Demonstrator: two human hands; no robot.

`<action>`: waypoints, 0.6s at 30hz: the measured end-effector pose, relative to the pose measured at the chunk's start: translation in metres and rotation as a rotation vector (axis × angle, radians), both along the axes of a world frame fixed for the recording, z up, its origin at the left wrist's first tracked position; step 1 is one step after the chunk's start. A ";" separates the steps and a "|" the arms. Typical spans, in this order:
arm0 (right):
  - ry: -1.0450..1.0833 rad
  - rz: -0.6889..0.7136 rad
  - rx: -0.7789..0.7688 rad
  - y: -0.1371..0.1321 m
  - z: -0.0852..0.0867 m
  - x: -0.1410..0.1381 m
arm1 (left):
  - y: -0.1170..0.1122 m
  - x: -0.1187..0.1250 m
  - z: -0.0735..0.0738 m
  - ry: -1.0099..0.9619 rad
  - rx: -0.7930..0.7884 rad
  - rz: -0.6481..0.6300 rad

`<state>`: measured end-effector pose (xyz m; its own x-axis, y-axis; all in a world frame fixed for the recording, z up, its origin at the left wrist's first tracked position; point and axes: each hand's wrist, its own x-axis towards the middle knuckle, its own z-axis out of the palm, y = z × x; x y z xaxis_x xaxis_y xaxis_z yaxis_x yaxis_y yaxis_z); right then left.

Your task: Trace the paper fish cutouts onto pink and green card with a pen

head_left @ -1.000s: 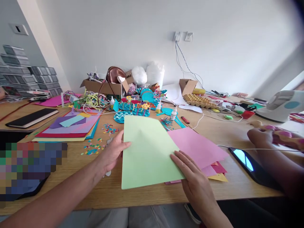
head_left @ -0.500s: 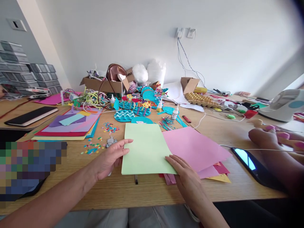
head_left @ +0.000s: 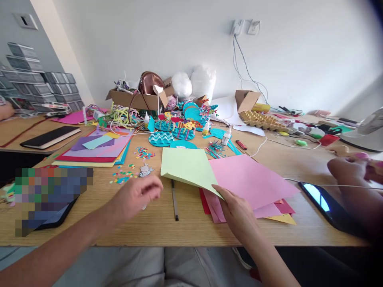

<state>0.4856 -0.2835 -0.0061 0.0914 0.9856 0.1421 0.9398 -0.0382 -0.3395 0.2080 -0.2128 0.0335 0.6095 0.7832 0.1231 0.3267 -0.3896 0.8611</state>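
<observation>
My right hand [head_left: 236, 213] pinches the near right corner of a light green sheet [head_left: 187, 167] and holds it tilted, its near edge raised off the wooden table [head_left: 191, 231]. Under it lies a pink sheet [head_left: 254, 179] on a few red and yellow sheets. My left hand [head_left: 136, 195] hovers just left of the green sheet and no longer touches it. Its fingers are loosely bent with nothing in them. A dark pen [head_left: 174, 199] lies on the table between my hands. A small paper fish cutout [head_left: 145, 170] lies beyond my left hand.
Another person's hands [head_left: 348, 169] work at the right, beside a lit phone [head_left: 324, 205] on a cable. A stack of coloured paper [head_left: 92, 153], a black notebook [head_left: 49, 137], teal paper crafts [head_left: 176, 131], glue bottles [head_left: 226, 136], a cardboard box [head_left: 134, 100] and an egg tray [head_left: 263, 120] crowd the table's far half.
My left hand let go of the green sheet and drew back left. My right hand lifted the sheet's near edge and shifted it right, uncovering the pen. The view shifted left.
</observation>
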 end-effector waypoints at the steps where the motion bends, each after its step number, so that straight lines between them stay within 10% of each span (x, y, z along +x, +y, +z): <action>1: 0.010 0.007 0.004 0.001 0.000 0.001 | -0.005 0.000 -0.005 0.137 0.167 -0.137; 3: 0.032 0.012 0.024 0.002 0.001 0.002 | -0.015 0.006 -0.017 0.301 0.448 -0.353; 8: 0.064 0.056 0.026 0.005 0.010 -0.001 | -0.023 0.033 -0.036 0.584 0.930 -0.435; 18: 0.041 0.104 0.078 0.010 0.016 -0.004 | -0.006 0.047 -0.005 0.582 1.273 -0.744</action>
<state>0.4818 -0.2730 0.0097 -0.0036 0.9761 0.2173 0.9227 0.0870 -0.3757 0.2546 -0.2185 0.0284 0.9899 -0.1283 0.0611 -0.1033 -0.9451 -0.3100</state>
